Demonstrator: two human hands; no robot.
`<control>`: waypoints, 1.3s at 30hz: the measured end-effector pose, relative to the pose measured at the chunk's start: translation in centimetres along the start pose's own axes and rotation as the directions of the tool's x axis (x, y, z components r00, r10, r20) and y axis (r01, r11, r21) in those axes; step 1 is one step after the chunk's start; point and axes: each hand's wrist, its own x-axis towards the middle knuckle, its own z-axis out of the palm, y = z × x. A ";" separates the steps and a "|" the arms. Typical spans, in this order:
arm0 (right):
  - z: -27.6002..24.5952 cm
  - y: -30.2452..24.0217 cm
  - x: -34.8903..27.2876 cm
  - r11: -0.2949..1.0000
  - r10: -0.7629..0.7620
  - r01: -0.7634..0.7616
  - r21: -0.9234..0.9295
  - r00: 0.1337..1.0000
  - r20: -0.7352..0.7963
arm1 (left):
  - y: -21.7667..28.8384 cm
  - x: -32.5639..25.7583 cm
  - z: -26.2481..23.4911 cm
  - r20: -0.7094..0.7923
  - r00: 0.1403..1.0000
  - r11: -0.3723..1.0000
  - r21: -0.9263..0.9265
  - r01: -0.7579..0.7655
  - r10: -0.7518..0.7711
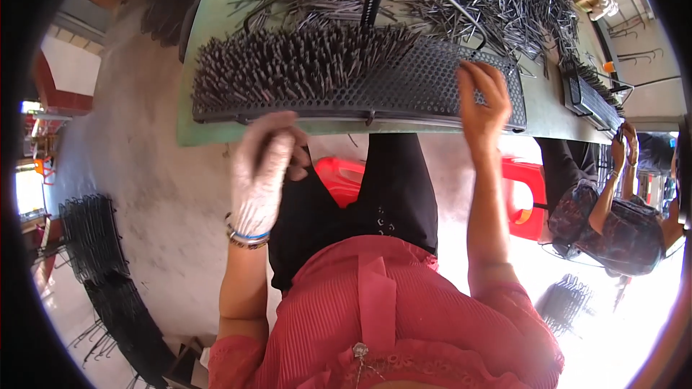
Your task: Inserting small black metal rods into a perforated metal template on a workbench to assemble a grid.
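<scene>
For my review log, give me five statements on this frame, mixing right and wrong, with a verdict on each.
1. Upright dark rods crowd the left part of the perforated rack. True.
2. The right part of the rack is just as full. False: bare holes show there.
3. Loose rods lie heaped on the green table beyond the rack. True.
4. The bracelets are on the right wrist. False: they are on the left.
5. The right hand is at the rack's right part. True.
</scene>
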 end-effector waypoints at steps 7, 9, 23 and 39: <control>-7.4 13.5 -0.8 0.842 0.468 -0.472 -0.261 0.880 -0.083 | 0.9 5.5 -0.6 0.076 0.743 0.250 0.915 -0.317 0.665; -6.5 13.5 -0.9 0.797 0.592 -0.570 -0.200 0.803 0.072 | -0.9 6.8 -2.1 0.158 0.778 0.175 0.929 -0.325 0.608; -3.4 8.5 -2.8 0.794 0.595 -0.607 0.031 0.787 0.163 | -1.2 7.9 -6.9 0.214 0.780 0.037 0.956 -0.290 0.587; 0.3 24.4 2.6 0.950 0.310 -0.310 -0.034 0.951 -0.009 | 7.9 23.6 24.1 0.763 0.647 0.111 0.642 -0.759 0.010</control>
